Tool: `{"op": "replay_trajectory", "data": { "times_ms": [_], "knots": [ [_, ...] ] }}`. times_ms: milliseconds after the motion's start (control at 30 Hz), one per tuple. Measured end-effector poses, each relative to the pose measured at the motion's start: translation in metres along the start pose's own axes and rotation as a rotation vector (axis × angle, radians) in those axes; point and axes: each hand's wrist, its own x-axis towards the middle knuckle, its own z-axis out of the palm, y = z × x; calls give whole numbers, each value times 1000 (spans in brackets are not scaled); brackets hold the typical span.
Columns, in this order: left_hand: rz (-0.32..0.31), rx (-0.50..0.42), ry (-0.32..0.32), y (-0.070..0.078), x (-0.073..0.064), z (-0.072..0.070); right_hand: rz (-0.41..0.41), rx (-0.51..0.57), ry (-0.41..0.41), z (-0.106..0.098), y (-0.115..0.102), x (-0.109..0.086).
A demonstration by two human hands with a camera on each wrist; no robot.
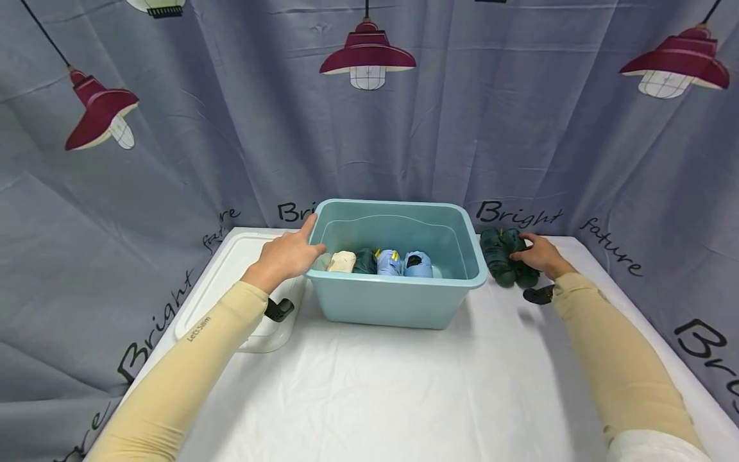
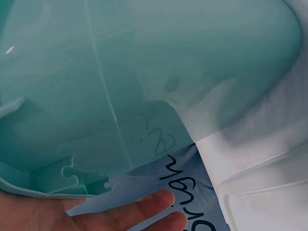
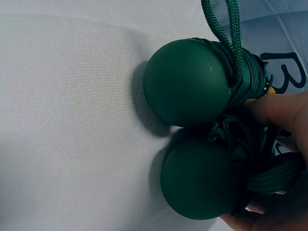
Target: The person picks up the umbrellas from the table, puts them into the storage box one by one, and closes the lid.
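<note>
- The right hand point(image 1: 541, 255) is gripping a green umbrella point(image 3: 207, 178) lying right of the bin point(image 1: 392, 300), beside another umbrella point(image 3: 199, 83).
- The left hand point(image 1: 287, 253) is resting on the bin's left rim, fingers outstretched.
- Rolled bundles point(image 1: 389, 263) are sitting inside.

Black script on the grey-blue curtain point(image 1: 358, 147) is reading "Bright" and "fature", repeating along its lower part. Dark print on the left sleeve point(image 1: 181, 372) is reading "LetsSlim". In the right wrist view, the curtain is showing a capital "B"; in the left, slanting pieces of "Bright" are appearing.
</note>
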Motion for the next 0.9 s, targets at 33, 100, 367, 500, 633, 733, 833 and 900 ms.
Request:
{"op": "replay_trajectory", "data": {
  "times_ms": [33, 100, 367, 500, 633, 733, 833, 900],
  "knots": [
    [-1, -1, -1, 0, 0, 0, -4, -5, -4, 0, -1, 0],
    [-7, 0, 0, -1, 0, 1, -10, -13, -8, -1, -3, 1],
    [-4, -6, 4, -2, -1, 1, 10, -70, 7, 1, -10, 6],
    [-6, -5, -9, -1, -1, 1, 26, -69, 24, 4, -8, 8],
    [-1, 0, -6, 0, -1, 2, 40, -55, 42, 4, -5, 7],
    [5, 1, -1, 1, 0, 2, 37, -54, 52, 4, -4, 5],
    [4, 5, 3, 1, 0, 2, 40, -39, 57, 3, -3, 2],
    [5, 7, 6, 1, 0, 1, 47, -30, 62, 3, -2, 2]
  ]
}}
